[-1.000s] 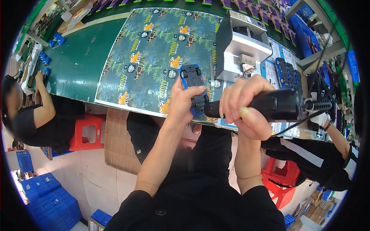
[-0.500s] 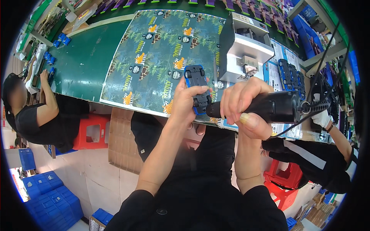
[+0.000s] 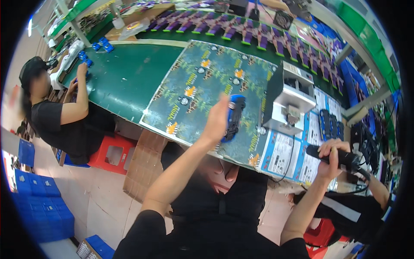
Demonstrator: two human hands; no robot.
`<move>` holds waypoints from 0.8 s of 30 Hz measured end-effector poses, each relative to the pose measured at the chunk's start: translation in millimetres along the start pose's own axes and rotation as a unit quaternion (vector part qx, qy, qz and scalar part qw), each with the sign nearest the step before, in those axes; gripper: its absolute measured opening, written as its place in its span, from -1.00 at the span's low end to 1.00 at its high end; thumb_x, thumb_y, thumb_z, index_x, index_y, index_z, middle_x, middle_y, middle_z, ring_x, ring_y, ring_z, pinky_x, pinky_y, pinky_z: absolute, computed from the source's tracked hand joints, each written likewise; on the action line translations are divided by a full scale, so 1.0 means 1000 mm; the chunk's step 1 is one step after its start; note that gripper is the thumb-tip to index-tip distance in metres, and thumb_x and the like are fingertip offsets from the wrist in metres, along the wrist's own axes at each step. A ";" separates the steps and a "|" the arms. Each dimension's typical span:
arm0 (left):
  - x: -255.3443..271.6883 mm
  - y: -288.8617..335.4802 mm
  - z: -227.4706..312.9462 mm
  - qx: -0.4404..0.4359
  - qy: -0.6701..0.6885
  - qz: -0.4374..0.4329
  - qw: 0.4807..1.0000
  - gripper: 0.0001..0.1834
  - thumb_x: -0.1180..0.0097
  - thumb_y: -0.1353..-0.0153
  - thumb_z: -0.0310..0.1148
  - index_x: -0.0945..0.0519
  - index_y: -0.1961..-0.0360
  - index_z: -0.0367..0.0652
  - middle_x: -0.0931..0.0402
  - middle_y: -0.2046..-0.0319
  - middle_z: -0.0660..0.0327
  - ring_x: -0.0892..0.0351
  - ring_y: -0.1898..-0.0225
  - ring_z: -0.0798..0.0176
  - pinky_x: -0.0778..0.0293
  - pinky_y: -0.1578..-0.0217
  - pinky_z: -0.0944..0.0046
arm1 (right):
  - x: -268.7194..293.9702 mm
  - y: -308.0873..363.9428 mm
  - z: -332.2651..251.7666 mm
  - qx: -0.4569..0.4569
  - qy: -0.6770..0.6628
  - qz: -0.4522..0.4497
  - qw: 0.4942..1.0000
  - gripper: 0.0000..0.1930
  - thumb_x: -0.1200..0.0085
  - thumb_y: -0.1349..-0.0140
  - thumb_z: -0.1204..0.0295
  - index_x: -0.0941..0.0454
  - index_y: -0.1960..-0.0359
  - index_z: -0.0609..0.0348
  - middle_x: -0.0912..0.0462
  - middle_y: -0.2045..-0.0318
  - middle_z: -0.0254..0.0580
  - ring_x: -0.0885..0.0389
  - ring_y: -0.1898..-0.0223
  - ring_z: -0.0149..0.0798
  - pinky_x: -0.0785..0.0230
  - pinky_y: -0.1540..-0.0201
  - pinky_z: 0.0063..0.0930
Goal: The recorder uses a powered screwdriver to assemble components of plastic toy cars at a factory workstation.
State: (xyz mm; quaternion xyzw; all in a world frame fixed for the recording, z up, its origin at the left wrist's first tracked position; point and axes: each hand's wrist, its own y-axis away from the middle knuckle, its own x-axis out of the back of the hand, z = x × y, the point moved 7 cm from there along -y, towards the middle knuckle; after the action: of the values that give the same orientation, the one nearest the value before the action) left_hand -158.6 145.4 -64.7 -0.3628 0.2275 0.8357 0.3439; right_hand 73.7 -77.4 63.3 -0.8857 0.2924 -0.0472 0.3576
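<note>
Over the patterned sheet, my left hand (image 3: pixel 217 118) is closed on a blue toy car (image 3: pixel 235 120), tilted on its side with part of its black underside showing; the fingers are a little smeared by motion. Off to the right, above the printed sheets, my right hand (image 3: pixel 331 156) wraps round a black electric screwdriver (image 3: pixel 350 161). Its nose points left, well apart from the car, and a cable leaves its back end.
A silver machine (image 3: pixel 285 105) stands right of the patterned sheet (image 3: pixel 172 97). Behind my right hand lie several toy cars (image 3: pixel 331 124), wheels up. Purple-and-green pieces (image 3: pixel 263 36) line the far belt. One person (image 3: pixel 56 108) sits left; another person's arm (image 3: pixel 379 192) is at right.
The screwdriver has moved right with my right hand, away from the car. My left hand has lifted and turned the car onto its side. The view has shifted too.
</note>
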 end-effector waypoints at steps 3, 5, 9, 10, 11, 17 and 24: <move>-0.054 0.003 0.041 -0.382 -0.748 -0.062 0.540 -0.25 -0.14 -0.09 0.29 -0.48 -0.05 -0.15 -0.51 0.26 0.10 -0.58 0.24 0.09 -0.52 0.22 0.16 | 0.027 0.015 0.020 -0.010 0.116 0.029 0.993 -0.89 -0.12 -0.18 0.59 -0.42 0.32 0.24 -0.47 0.57 -0.23 -0.44 0.58 -0.39 -0.34 0.45 -0.53; -0.044 -0.004 0.043 -0.352 -0.822 -0.104 0.435 -0.20 -0.18 -0.01 0.31 -0.48 -0.06 -0.13 -0.48 0.28 0.13 -0.55 0.21 0.08 -0.49 0.17 0.16 | 0.044 0.022 0.037 -0.034 0.104 0.075 0.991 -0.89 -0.10 -0.20 0.60 -0.42 0.30 0.23 -0.44 0.59 -0.27 -0.42 0.58 -0.41 -0.32 0.44 -0.55; 0.002 0.002 0.065 -0.286 -0.879 -0.225 0.308 -0.10 -0.17 0.06 0.38 -0.43 -0.16 -0.08 -0.44 0.17 0.16 -0.47 0.03 0.07 -0.30 -0.08 -0.06 | 0.045 0.018 0.035 -0.036 0.096 0.097 0.990 -0.90 -0.07 -0.23 0.55 -0.38 0.34 0.21 -0.37 0.66 -0.30 -0.35 0.61 -0.42 -0.28 0.44 -0.53; 0.017 0.003 0.080 -0.247 -0.890 -0.238 0.302 -0.08 -0.16 0.04 0.38 -0.40 -0.20 -0.07 -0.46 0.06 0.13 -0.43 -0.09 0.05 -0.19 -0.20 -0.17 | 0.048 0.020 0.031 -0.037 0.099 0.104 0.989 -0.90 -0.07 -0.24 0.54 -0.38 0.34 0.20 -0.36 0.65 -0.30 -0.33 0.61 -0.42 -0.27 0.44 -0.53; 0.033 0.012 0.110 -0.290 -0.897 -0.187 0.277 -0.04 -0.15 0.03 0.39 -0.37 -0.25 -0.07 -0.38 -0.08 0.07 -0.33 -0.21 0.00 -0.04 -0.28 -0.23 | 0.048 0.021 0.033 -0.040 0.093 0.101 0.990 -0.90 -0.07 -0.24 0.54 -0.38 0.34 0.20 -0.36 0.65 -0.30 -0.33 0.61 -0.42 -0.27 0.44 -0.53; 0.178 0.082 0.234 -0.288 -0.859 0.283 0.316 0.05 -0.16 -0.03 0.37 -0.25 -0.37 -0.13 -0.05 -0.39 -0.11 0.12 -0.47 -0.14 0.31 -0.39 -0.32 | 0.053 0.021 0.040 -0.040 0.043 0.132 0.990 -0.94 -0.03 -0.32 0.53 -0.40 0.26 0.21 -0.35 0.58 -0.29 -0.30 0.58 -0.42 -0.21 0.44 -0.55; 0.200 0.079 0.239 -0.258 -0.817 0.348 0.381 -0.11 -0.22 -0.09 0.22 -0.41 -0.24 -0.28 -0.07 -0.38 -0.18 -0.02 -0.42 -0.17 0.01 -0.38 -0.11 | 0.045 0.024 0.037 -0.019 0.112 0.121 0.986 -0.91 -0.07 -0.27 0.54 -0.39 0.29 0.21 -0.34 0.62 -0.31 -0.31 0.59 -0.42 -0.23 0.42 -0.53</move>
State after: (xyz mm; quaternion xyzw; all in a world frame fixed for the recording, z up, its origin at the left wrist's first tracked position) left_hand -424.5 325.2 -55.7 0.5345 -0.2838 0.7932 -0.0680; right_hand 109.7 -93.8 14.4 -0.8396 0.4359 -0.0968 0.3092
